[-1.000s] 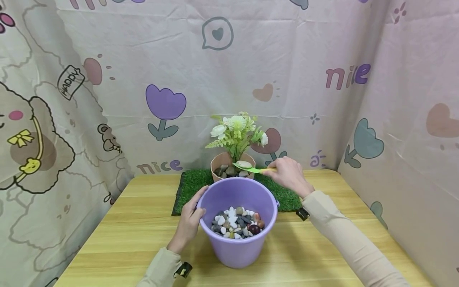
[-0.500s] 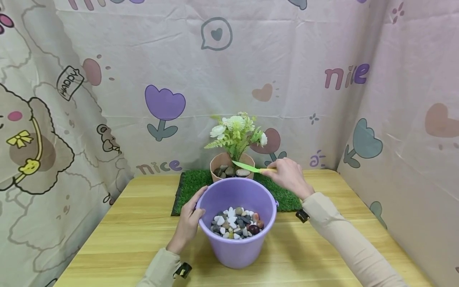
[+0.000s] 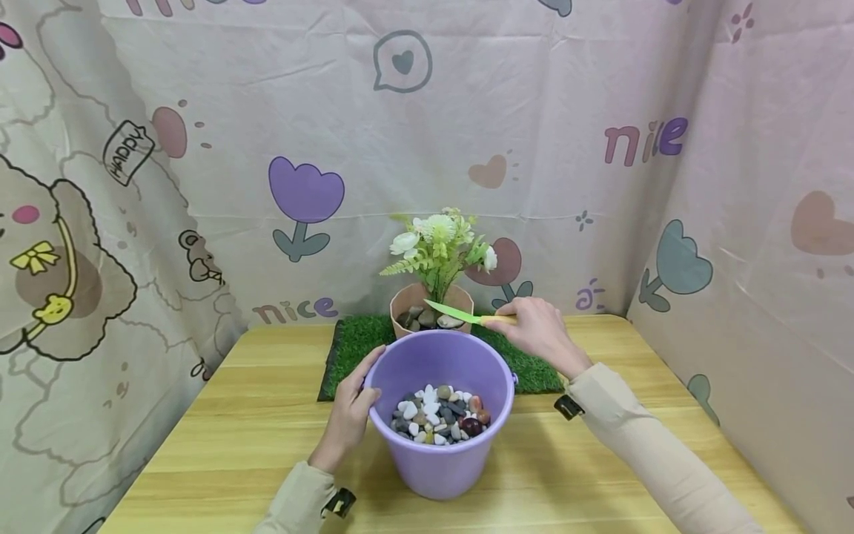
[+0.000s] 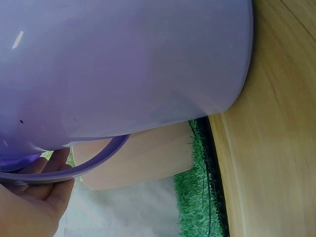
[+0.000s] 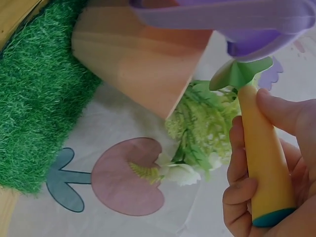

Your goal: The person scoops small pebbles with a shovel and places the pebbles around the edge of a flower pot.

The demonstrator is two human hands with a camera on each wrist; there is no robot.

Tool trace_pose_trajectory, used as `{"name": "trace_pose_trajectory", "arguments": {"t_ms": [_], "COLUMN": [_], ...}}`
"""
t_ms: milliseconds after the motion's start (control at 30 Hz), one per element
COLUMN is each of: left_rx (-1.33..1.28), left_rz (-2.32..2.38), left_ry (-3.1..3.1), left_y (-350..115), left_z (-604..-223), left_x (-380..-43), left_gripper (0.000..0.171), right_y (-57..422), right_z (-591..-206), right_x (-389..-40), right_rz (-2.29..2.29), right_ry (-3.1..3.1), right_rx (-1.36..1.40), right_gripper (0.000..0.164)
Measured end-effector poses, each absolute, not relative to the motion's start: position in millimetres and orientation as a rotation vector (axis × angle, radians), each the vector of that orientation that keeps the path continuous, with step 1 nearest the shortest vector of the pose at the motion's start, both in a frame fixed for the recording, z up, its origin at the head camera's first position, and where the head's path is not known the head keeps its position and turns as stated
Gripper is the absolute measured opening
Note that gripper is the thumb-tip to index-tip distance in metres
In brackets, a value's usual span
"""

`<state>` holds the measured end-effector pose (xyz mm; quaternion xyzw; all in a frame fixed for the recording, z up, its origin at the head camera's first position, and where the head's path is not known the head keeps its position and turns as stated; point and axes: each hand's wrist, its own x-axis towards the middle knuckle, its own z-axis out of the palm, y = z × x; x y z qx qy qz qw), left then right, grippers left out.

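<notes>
A purple bucket [image 3: 442, 475] with mixed pebbles [image 3: 440, 419] inside stands on the table. My left hand [image 3: 350, 404] grips its rim on the left; in the left wrist view the fingers [image 4: 59, 190] curl around the rim and the bucket's handle [image 4: 101, 157]. My right hand [image 3: 537, 330] holds a small trowel by its yellow handle [image 5: 266, 153]. The trowel's green blade [image 3: 450, 310] hovers over the peach flowerpot [image 3: 404, 298] behind the bucket, and no stone shows on it. Inside the pot lie several dark and grey stones [image 3: 427, 319] and a pale stone [image 3: 450, 321], around the stems of white flowers [image 3: 440, 230].
The flowerpot stands on a green artificial grass mat [image 3: 356, 348] toward the back of the wooden table [image 3: 267, 415]. Printed cloth [image 3: 534, 96] hangs behind and on both sides. The bucket hides the pot's front.
The pale stone has dropped off the trowel's blade into the pot. The trowel has since moved slightly left and tilted. My left hand and the bucket have stayed put.
</notes>
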<state>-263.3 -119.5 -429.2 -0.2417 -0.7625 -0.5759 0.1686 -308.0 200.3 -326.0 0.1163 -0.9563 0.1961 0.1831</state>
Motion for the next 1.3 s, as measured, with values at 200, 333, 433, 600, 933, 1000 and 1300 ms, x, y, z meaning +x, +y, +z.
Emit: {"name": "trace_pose_trajectory", "arguments": {"t_ms": [200, 333, 433, 600, 933, 1000, 1300], "left_rx": [-0.685, -0.682, -0.681, -0.688, -0.709, -0.707, -0.693], "left_rz": [-1.639, -1.643, -1.642, -1.647, -1.648, -1.648, -1.649], "left_ry": [-2.169, -2.167, -2.168, -2.172, -2.163, -2.162, -2.156], "left_y": [-121, -121, -121, -121, -120, -120, -121], "left_z": [-429, -428, -429, -431, -430, -429, -428], "left_x": [-263, -263, -263, -263, -263, -263, -262], "left_gripper": [0.065, 0.065, 0.065, 0.066, 0.065, 0.065, 0.065], "right_y": [198, 198, 200, 203, 194, 188, 153], "right_z": [-322, -322, -320, -314, -286, -278, -263], "right_x": [-297, -292, -287, -276, -254, -251, -245], "right_rz": [0.584, 0.589, 0.599, 0.615, 0.459, 0.406, 0.15], "right_ry": [-2.666, -2.663, -2.665, -2.675, -2.721, -2.754, -2.961], "right_rx": [0.424, 0.478, 0.505, 0.537, 0.736, 0.78, 0.924], "right_gripper": [0.026, 0.024, 0.024, 0.026, 0.015, 0.015, 0.03]}}
